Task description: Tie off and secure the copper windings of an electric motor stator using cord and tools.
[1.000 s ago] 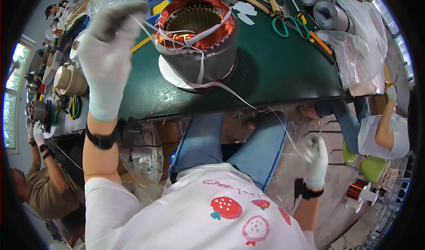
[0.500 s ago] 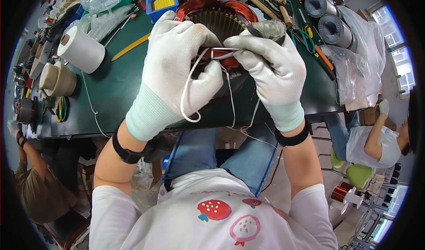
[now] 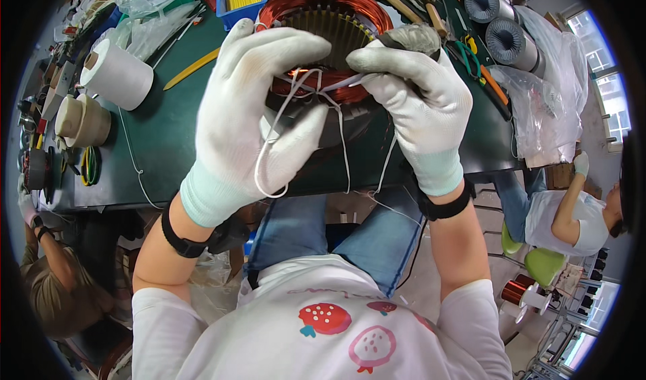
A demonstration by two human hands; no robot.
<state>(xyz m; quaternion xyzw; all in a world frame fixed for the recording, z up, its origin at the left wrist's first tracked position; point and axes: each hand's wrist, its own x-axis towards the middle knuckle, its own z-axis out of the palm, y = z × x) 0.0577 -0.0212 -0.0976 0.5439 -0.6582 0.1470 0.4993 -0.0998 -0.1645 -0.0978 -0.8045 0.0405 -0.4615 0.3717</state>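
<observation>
The stator (image 3: 340, 30), with red-brown copper coils and slots lined in yellow, lies on the bench in front of me. White cord (image 3: 340, 137) is looped around the bundled coil end nearest me, and its strands hang past the bench edge. My left hand (image 3: 249, 104), in a white knit glove, is open at the left of the coil, thumb and fingers apart; a loop of the cord hangs beside its thumb. At the coil's right side, my right hand (image 3: 424, 97) is closed in a pinch on cord beside a pale sleeve; the fingertips partly hide it.
Left on the green bench (image 3: 168, 158) stand a white cord spool (image 3: 118, 75), a beige spool (image 3: 84, 119) and a yellow pointed strip (image 3: 192, 69). A blue bin (image 3: 242, 2) stands behind. Pliers (image 3: 481, 74), hammers and metal rolls (image 3: 508, 40) lie right. Two people sit at either side.
My left hand has opened and moved left and down, away from the coil. The cord that was stretched between both hands is slack. My right hand has shifted slightly right, still pinching.
</observation>
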